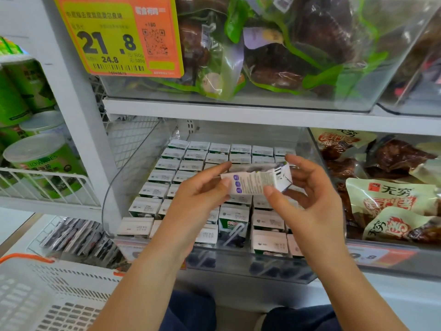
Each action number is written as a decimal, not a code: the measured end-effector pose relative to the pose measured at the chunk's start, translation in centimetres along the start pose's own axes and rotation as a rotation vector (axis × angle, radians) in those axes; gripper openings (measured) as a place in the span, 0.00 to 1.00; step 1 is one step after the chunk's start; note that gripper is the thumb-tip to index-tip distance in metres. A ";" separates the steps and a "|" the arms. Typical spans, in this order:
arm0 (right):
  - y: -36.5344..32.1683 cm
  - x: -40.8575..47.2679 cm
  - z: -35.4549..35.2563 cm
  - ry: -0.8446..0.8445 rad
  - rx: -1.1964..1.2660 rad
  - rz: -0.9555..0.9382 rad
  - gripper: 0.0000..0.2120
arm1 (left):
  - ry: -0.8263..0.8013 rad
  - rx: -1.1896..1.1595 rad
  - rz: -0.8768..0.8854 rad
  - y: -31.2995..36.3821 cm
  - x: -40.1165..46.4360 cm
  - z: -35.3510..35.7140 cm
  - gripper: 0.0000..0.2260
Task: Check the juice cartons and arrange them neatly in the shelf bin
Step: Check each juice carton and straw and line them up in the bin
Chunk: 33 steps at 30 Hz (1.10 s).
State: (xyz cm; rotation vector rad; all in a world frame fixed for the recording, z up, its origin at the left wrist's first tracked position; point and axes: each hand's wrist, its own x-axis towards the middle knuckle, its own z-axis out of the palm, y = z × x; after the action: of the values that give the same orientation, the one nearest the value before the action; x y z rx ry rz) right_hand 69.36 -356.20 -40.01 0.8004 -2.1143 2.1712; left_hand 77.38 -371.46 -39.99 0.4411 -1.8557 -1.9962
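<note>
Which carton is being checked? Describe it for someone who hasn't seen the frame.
Find the clear shelf bin packed with upright juice cartons. Above them, the left hand and right hand hold one carton. It alone lies sideways, printed side up.

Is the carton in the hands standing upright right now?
No, the carton lies sideways between the left hand and right hand, above the bin.

White juice carton held sideways above carton rows in clear bin.
</note>
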 end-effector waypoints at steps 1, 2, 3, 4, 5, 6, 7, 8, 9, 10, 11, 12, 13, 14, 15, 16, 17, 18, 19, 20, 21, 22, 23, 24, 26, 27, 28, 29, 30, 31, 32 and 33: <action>0.1 -0.2 0.2 0.010 -0.026 -0.048 0.25 | 0.028 0.010 -0.009 -0.1 0.0 0.2 0.14; 0.1 -0.4 0.4 0.023 -0.053 -0.089 0.25 | 0.045 0.016 -0.016 -0.1 0.1 0.4 0.13; 0.0 -0.6 0.5 0.035 -0.085 -0.125 0.26 | 0.050 0.019 -0.023 -0.1 0.1 0.5 0.11; -0.1 -0.7 0.7 0.043 -0.123 -0.163 0.27 | 0.046 0.022 -0.031 -0.2 0.1 0.6 0.11; -0.1 -0.7 0.8 0.044 -0.165 -0.203 0.27 | 0.038 0.023 -0.041 -0.2 0.1 0.7 0.11; -0.2 -0.7 0.9 0.039 -0.206 -0.246 0.28 | 0.030 0.021 -0.053 -0.2 0.1 0.7 0.11; -0.2 -0.8 0.9 0.032 -0.240 -0.285 0.28 | 0.023 0.019 -0.064 -0.2 0.1 0.7 0.11; -0.1 -0.8 1.0 0.026 -0.263 -0.316 0.29 | 0.020 0.019 -0.071 -0.2 0.1 0.7 0.11; -0.1 -0.8 1.0 0.020 -0.276 -0.335 0.29 | 0.023 0.017 -0.073 -0.2 0.1 0.7 0.11; 0.0 -0.8 0.9 0.016 -0.281 -0.339 0.29 | 0.034 0.007 -0.070 -0.1 0.1 0.8 0.11; 0.1 -0.8 0.9 0.010 -0.282 -0.326 0.30 | 0.056 -0.013 -0.062 -0.1 0.1 0.8 0.11; 0.2 -0.7 0.8 -0.001 -0.283 -0.301 0.31 | 0.089 -0.042 -0.046 0.0 0.1 0.8 0.11; 0.4 -0.7 0.7 -0.020 -0.289 -0.266 0.32 | 0.129 -0.071 -0.019 0.1 0.1 0.7 0.10; 0.5 -0.6 0.6 -0.046 -0.303 -0.231 0.32 | 0.168 -0.098 0.014 0.2 0.1 0.6 0.09; 0.7 -0.6 0.5 -0.072 -0.325 -0.202 0.32 | 0.198 -0.124 0.047 0.3 0.2 0.4 0.09; 0.9 -0.5 0.4 -0.095 -0.354 -0.187 0.32 | 0.216 -0.150 0.073 0.4 0.2 0.2 0.09; 1.1 -0.5 0.4 -0.111 -0.383 -0.185 0.32 | 0.223 -0.175 0.093 0.5 0.1 0.1 0.11; 1.3 -0.4 0.4 -0.122 -0.404 -0.188 0.32 | 0.222 -0.200 0.108 0.6 0.1 0.1 0.14; 1.4 -0.3 0.5 -0.127 -0.413 -0.190 0.33 | 0.216 -0.225 0.120 0.7 0.1 0.1 0.17; 1.5 -0.3 0.5 -0.132 -0.411 -0.189 0.33 | 0.204 -0.250 0.126 0.8 0.0 0.2 0.17; 1.6 -0.3 0.6 -0.136 -0.406 -0.193 0.33 | 0.183 -0.273 0.125 0.8 0.0 0.3 0.18; 1.7 -0.3 0.5 -0.139 -0.405 -0.203 0.33 | 0.153 -0.289 0.118 0.9 -0.1 0.3 0.18; 1.7 -0.3 0.5 -0.142 -0.412 -0.216 0.33 | 0.117 -0.289 0.110 0.9 -0.1 0.3 0.17; 1.8 -0.3 0.5 -0.148 -0.426 -0.227 0.33 | 0.082 -0.261 0.106 1.0 -0.2 0.3 0.17; 1.9 -0.2 0.4 -0.166 -0.468 -0.236 0.32 | 0.054 -0.121 0.128 1.1 -0.3 0.2 0.16; 1.9 -0.2 0.4 -0.171 -0.484 -0.235 0.32 | 0.063 -0.030 0.151 1.1 -0.4 0.1 0.16; 2.0 -0.1 0.5 -0.174 -0.493 -0.231 0.31 | 0.079 0.058 0.179 1.3 -0.5 0.1 0.16; 2.1 -0.1 0.5 -0.174 -0.499 -0.230 0.31 | 0.089 0.131 0.204 1.4 -0.6 0.0 0.16; 2.2 -0.1 0.5 -0.175 -0.510 -0.230 0.31 | 0.096 0.183 0.223 1.4 -0.7 0.0 0.16; 2.2 -0.1 0.5 -0.181 -0.529 -0.236 0.32 | 0.107 0.214 0.237 1.5 -0.8 0.1 0.17; 2.3 -0.1 0.6 -0.195 -0.554 -0.247 0.33 | 0.128 0.232 0.251 1.4 -0.9 0.2 0.17; 2.3 -0.1 0.6 -0.216 -0.584 -0.257 0.32 | 0.159 0.243 0.271 1.4 -1.0 0.4 0.17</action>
State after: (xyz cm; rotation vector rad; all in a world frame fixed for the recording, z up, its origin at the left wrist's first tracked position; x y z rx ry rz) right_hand 68.91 -356.93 -42.22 1.1830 -2.3850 1.2853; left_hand 78.18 -370.70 -38.57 0.3789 -1.9475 -1.5255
